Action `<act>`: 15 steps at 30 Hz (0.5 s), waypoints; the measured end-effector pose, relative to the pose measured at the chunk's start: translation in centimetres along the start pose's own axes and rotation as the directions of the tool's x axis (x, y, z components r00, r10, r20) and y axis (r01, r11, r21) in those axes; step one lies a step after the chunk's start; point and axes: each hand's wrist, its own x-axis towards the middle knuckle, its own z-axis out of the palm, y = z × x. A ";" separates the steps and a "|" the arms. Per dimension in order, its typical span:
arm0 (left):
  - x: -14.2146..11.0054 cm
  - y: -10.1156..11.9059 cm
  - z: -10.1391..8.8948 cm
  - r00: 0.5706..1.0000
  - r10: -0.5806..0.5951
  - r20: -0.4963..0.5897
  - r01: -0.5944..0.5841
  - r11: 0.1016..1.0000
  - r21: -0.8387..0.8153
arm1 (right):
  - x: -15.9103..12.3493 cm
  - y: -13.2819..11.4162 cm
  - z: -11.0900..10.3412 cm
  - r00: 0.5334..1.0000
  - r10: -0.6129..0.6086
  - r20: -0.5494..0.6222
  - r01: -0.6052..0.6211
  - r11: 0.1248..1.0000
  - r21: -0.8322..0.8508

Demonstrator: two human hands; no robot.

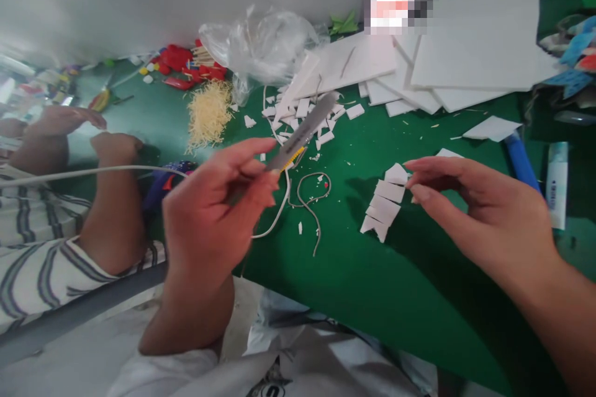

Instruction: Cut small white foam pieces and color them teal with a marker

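My left hand [214, 205] is closed around a flat grey utility knife [307, 127] with a yellow ridged part near my thumb. The knife points up and away to the right, above the table. My right hand [479, 211] has thumb and forefinger pinched at the upper right edge of a white foam strip [384, 201]. This strip is made of several pieces in a row, with narrow gaps between them and a notched lower end. Beyond the knife lies a scatter of small white foam offcuts [326, 136].
White foam sheets [475, 43] are stacked at the back right. A clear plastic bag [265, 43] and shredded straw [209, 115] lie back left. A thin grey cord [307, 201] curls mid-table. A blue-handled tool [524, 161] and a glue tube [557, 186] lie right. A co-worker's arm [114, 198] rests left.
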 end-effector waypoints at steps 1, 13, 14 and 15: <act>-0.2 0.0 0.7 0.999 0.021 0.048 -0.015 0.992 -0.127 | -0.1 -0.1 0.0 0.999 0.022 0.048 -0.028 0.992 0.124; 2.4 -1.4 5.4 0.786 0.199 0.585 -0.344 0.927 0.147 | 1.3 -0.3 -1.6 0.979 0.178 -0.096 -0.202 0.876 -0.438; 2.4 -1.8 5.5 0.798 0.196 0.570 -0.342 0.926 0.161 | 1.5 0.5 -2.5 0.973 0.183 -0.141 -0.231 0.767 -0.599; 2.3 -2.0 5.6 0.809 0.201 0.552 -0.336 0.929 0.155 | 1.7 1.5 -3.6 0.977 0.154 -0.148 -0.214 0.683 -0.699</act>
